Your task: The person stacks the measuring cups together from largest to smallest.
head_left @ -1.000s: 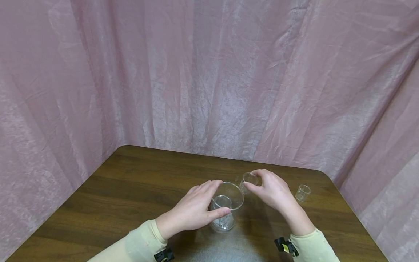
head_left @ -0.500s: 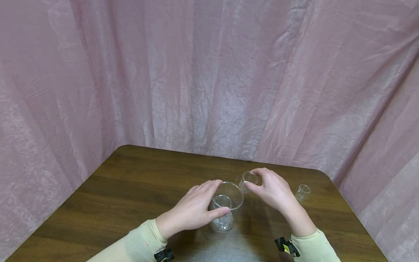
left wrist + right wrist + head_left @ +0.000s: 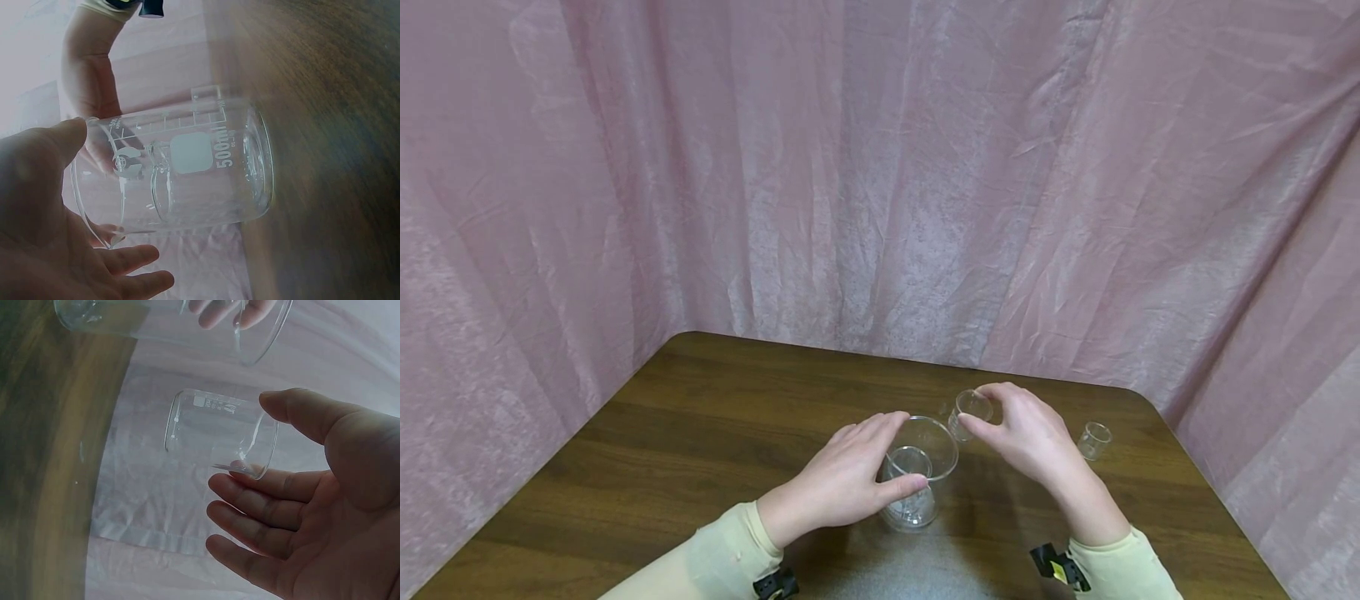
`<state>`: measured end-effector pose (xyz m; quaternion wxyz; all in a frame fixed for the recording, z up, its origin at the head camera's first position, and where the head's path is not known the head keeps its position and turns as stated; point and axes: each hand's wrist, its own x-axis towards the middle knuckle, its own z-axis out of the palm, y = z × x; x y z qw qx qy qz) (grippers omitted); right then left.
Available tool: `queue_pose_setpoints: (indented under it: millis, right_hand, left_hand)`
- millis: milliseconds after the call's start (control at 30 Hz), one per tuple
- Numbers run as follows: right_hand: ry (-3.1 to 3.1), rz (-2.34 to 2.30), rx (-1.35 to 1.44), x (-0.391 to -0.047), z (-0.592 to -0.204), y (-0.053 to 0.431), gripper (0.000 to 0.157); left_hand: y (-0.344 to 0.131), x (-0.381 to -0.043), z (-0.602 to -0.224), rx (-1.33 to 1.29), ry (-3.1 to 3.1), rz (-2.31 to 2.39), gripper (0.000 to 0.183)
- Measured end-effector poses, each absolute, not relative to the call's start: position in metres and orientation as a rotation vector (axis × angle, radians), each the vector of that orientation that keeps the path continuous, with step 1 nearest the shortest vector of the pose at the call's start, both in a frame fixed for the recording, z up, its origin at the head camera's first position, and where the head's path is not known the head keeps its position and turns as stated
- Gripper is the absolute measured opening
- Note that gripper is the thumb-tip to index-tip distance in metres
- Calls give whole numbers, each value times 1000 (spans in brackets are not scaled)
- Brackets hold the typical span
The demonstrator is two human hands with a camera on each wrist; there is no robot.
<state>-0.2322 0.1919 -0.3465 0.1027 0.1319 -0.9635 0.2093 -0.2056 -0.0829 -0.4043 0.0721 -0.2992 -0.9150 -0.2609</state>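
Note:
A tall glass beaker (image 3: 942,477) marked 500 ml stands upright on the table, with a smaller glass beaker (image 3: 910,460) nested inside it. My left hand (image 3: 842,479) holds the tall beaker near its rim, thumb on the near side and fingers on the far side; the marking shows in the left wrist view on the same beaker (image 3: 187,206). Just behind and right of it, my right hand (image 3: 1022,433) pinches another small beaker (image 3: 219,434) by the rim between thumb and forefinger. In the right wrist view that beaker hangs above the table, its other fingers free of the glass.
A very small glass beaker (image 3: 1093,442) stands on the right side of the brown wooden table (image 3: 715,425). Pink curtains (image 3: 880,183) hang behind the table and along both sides.
My right hand has risen very slightly with the small beaker. The left hand and the tall beaker have stayed in place.

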Motion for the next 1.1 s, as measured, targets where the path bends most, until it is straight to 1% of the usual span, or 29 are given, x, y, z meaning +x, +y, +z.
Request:
queue_pose_setpoints:
  millis: [233,533,967,1100]
  right_hand:
    - [-2832,620,394,-230,-343,193,55]
    - [-2824,633,381,-228,-340,195,53]
    - [-2793,642,395,-223,-334,196,51]
    - [-2780,645,395,-222,-332,197,51]
  left_hand:
    - [-83,-206,-404,-895,-2749,-780,83]
    - [-83,-206,-404,-904,-2737,-783,79]
    - [-83,-206,-405,-893,-2752,-778,85]
    - [-82,-206,-405,-890,-2752,-780,84]
